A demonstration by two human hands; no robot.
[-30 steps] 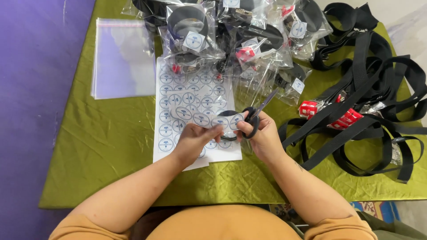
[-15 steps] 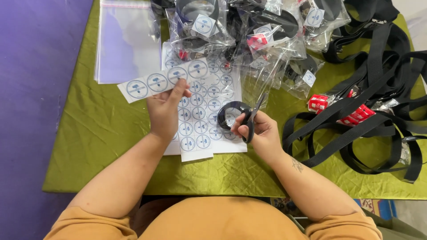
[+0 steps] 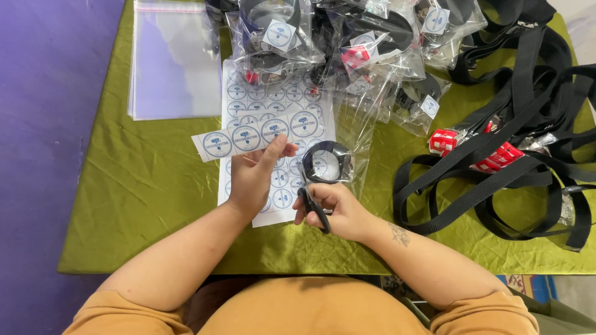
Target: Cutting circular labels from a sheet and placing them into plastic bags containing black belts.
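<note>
A: Green cloth table point(image 3: 143, 205), sticker sheet point(image 3: 276, 105) centre. Left hand point(image 3: 254, 177)?
B: Pinching a cut label strip point(image 3: 248, 138), long axis left-right.
A: Right hand point(image 3: 338, 208)?
B: Closed around scissors point(image 3: 313, 208), just right of the strip, below it.

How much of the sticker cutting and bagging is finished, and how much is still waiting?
Done: a pile of filled clear bags at the table's far edge, several bearing round stickers. In hand: the left hand holds a cut-off strip of round stickers; the right hand holds black scissors. Left: most of the sticker sheet is uncut, empty clear bags lie stacked, and loose black straps remain unbagged.
</note>
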